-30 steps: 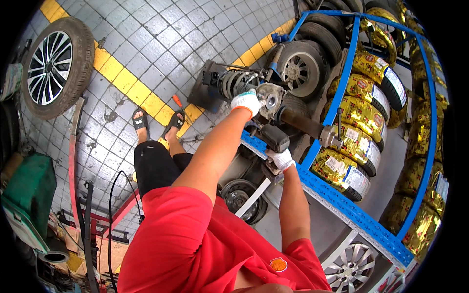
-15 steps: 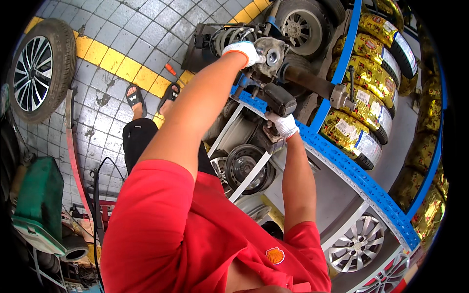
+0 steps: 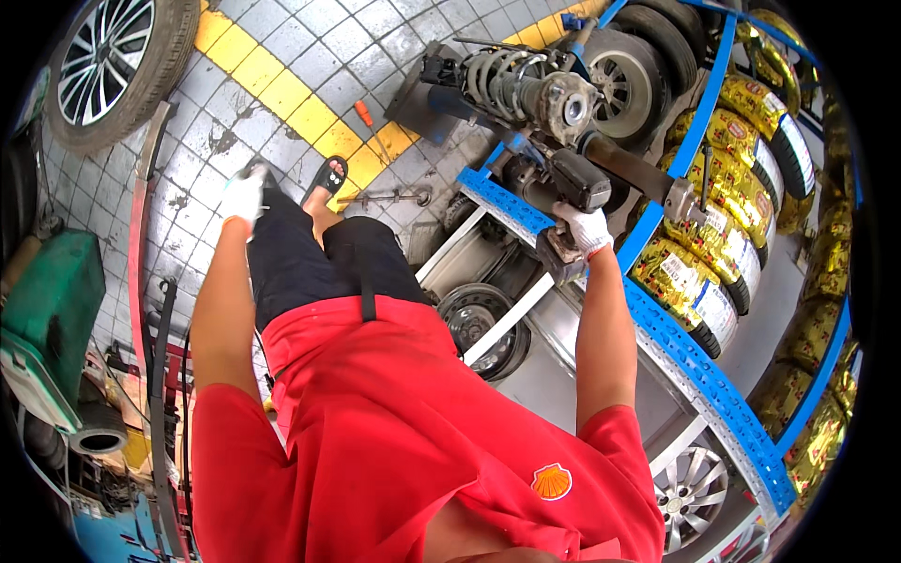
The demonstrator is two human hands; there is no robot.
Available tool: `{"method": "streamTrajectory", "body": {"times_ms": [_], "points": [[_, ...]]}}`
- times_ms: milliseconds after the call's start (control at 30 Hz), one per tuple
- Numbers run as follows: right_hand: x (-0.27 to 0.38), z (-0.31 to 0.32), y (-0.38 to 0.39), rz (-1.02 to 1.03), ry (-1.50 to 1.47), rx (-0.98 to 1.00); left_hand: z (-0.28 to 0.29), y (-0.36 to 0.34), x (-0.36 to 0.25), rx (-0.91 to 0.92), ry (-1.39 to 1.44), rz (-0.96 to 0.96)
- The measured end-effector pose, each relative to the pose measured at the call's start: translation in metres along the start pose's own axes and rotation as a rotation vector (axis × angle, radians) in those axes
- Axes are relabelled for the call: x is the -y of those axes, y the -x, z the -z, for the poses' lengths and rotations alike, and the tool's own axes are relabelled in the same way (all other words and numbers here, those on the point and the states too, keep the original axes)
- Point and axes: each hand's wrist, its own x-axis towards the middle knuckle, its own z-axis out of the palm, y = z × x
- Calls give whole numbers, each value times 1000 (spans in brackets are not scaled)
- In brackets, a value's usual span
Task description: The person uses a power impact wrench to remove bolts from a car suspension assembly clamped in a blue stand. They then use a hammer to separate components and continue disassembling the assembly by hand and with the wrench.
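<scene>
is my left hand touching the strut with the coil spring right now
Apart. The head view shows the left hand hanging low beside the thigh over the tiled floor, far from the strut. The right hand grips a dark tool.

A blue perforated-steel shelf [image 3: 699, 375] carries a coil-spring strut assembly [image 3: 526, 89] along its front rail and tyres wrapped in yellow film [image 3: 699, 291] behind. The grey tiled floor [image 3: 282, 56] bears a yellow painted stripe [image 3: 282, 98], an orange-handled screwdriver [image 3: 364, 114], and a wheel with tyre [image 3: 113, 66].

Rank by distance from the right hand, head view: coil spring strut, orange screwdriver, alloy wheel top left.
From the right hand:
1. coil spring strut, just above it on the rack.
2. orange screwdriver, on the floor tiles to the left.
3. alloy wheel, far upper left.
</scene>
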Motion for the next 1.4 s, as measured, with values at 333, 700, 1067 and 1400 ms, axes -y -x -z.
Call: {"method": "streamTrajectory", "body": {"times_ms": [333,700,1067,1400], "points": [[17,-6,1,-33,75,-42,158,-45,252,-174,-186,204],[17,-33,8,-123,-219,-111,131,-31,207,-22,-68,146],[14,-38,10,-148,-222,-92,147,-38,268,-103,-21,105],[11,-30,7,-118,-217,-76,143,-51,309,-91,-207,83]]}}
